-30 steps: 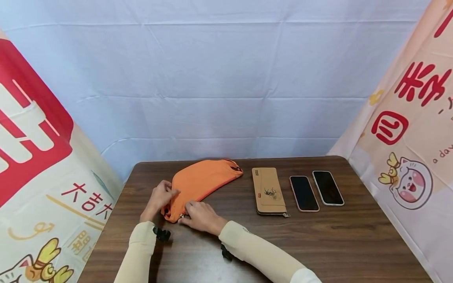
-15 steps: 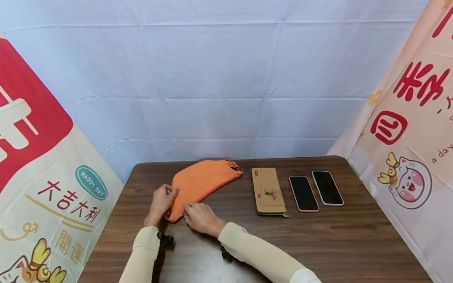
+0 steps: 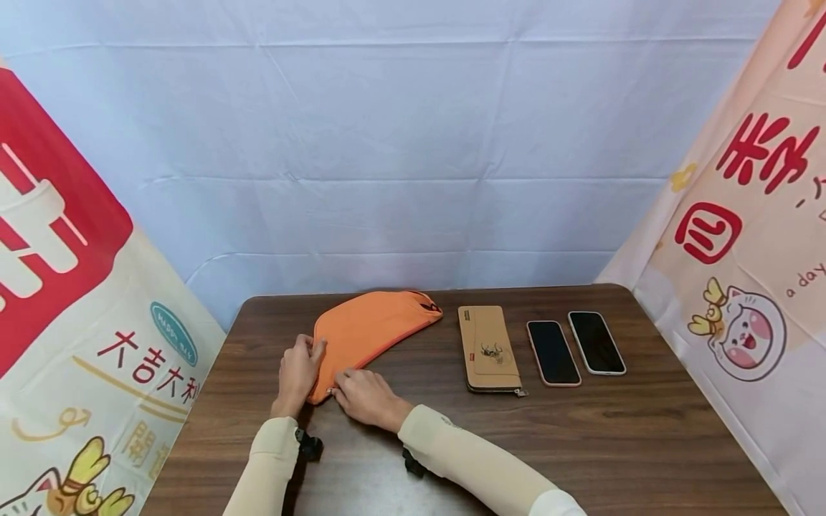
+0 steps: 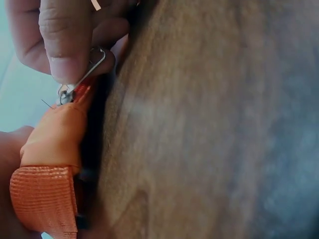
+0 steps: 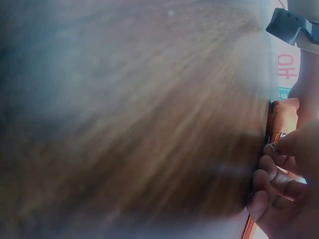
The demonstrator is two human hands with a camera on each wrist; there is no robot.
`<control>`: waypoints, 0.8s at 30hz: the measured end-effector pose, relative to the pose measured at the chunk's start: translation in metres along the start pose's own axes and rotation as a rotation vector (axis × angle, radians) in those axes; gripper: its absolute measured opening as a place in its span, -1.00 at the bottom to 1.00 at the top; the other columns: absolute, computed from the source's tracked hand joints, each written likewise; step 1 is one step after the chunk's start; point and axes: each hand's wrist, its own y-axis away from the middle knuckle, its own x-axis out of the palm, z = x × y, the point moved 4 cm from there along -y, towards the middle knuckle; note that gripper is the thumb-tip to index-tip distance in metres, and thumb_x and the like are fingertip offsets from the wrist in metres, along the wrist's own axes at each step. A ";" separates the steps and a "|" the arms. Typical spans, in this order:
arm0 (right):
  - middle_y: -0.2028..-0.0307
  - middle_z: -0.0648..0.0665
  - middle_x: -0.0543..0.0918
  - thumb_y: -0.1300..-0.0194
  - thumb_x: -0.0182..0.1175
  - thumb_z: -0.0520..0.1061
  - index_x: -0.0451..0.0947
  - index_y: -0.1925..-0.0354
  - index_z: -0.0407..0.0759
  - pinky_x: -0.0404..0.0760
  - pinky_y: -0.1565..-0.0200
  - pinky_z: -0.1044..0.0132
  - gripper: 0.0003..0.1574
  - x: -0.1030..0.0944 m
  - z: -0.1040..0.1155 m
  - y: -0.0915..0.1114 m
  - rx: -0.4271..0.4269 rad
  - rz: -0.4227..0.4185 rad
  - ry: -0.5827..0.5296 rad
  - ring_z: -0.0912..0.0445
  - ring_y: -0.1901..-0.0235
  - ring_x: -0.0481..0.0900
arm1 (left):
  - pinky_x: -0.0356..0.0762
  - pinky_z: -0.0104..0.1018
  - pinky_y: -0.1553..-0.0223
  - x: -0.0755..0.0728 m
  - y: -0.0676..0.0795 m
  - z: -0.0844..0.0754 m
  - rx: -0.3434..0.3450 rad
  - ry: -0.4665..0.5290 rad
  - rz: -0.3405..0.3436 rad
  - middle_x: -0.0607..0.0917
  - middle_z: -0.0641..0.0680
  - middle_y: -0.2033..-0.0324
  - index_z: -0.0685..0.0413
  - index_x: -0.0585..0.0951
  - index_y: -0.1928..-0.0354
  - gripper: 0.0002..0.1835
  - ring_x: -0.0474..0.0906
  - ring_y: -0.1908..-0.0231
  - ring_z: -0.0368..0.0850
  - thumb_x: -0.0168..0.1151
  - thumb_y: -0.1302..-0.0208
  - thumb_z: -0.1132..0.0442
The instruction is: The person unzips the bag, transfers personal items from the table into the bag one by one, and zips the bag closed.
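Observation:
An orange fabric zip pouch [image 3: 369, 328] lies at the back left of the brown table, its red zipper running along the near edge. My left hand [image 3: 298, 374] grips the pouch's left end, the thumb over the top side. At the near corner my right hand [image 3: 368, 398] pinches the metal zipper pull [image 4: 101, 59]. In the left wrist view the slider [image 4: 66, 97] sits close to the stitched orange end tab [image 4: 44, 191]. The right wrist view has the right hand's fingers [image 5: 261, 199] curled low beside the tabletop, with the orange end just beyond.
To the right of the pouch lies a tan long wallet [image 3: 490, 347] with a zipper. Two phones, one in a pink case [image 3: 555, 353] and one in a white case [image 3: 597, 342], lie farther right. A pale cloth [image 3: 387, 143] hangs behind the table [image 3: 581, 451].
My left hand has shifted slightly right along the pouch's left end, and the end looks smoother and less bunched. The right hand stays at the zipper pull by the near corner.

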 end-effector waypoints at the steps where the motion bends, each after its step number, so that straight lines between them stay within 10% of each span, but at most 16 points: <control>1: 0.36 0.07 0.62 -0.64 0.14 0.07 0.63 0.20 0.06 0.44 0.53 0.45 -0.76 0.000 0.000 0.000 -0.002 -0.002 0.004 0.28 0.53 0.53 | 0.53 -0.17 0.49 0.000 0.000 0.000 -0.002 0.004 0.003 0.70 0.15 0.44 0.23 0.58 -0.06 -0.57 0.59 0.57 -0.06 0.14 -0.63 -0.06; 9: 0.34 0.06 0.63 -0.65 0.12 0.04 0.64 0.16 0.02 0.44 0.50 0.44 -0.76 -0.001 -0.001 0.001 -0.007 0.002 -0.011 0.26 0.49 0.56 | 0.57 -0.25 0.43 -0.002 -0.002 0.003 0.002 0.089 -0.014 0.74 0.16 0.38 0.28 0.63 -0.04 -0.54 0.61 0.53 -0.11 0.21 -0.59 -0.07; 24: 0.37 0.05 0.58 -0.66 0.11 0.03 0.60 0.16 -0.01 0.42 0.53 0.43 -0.77 0.000 -0.002 0.000 0.009 -0.010 -0.024 0.24 0.53 0.53 | 0.53 -0.34 0.48 -0.014 0.008 -0.001 -0.086 0.249 0.172 0.72 0.11 0.42 0.28 0.66 0.07 -0.66 0.58 0.56 -0.17 0.32 -0.51 0.07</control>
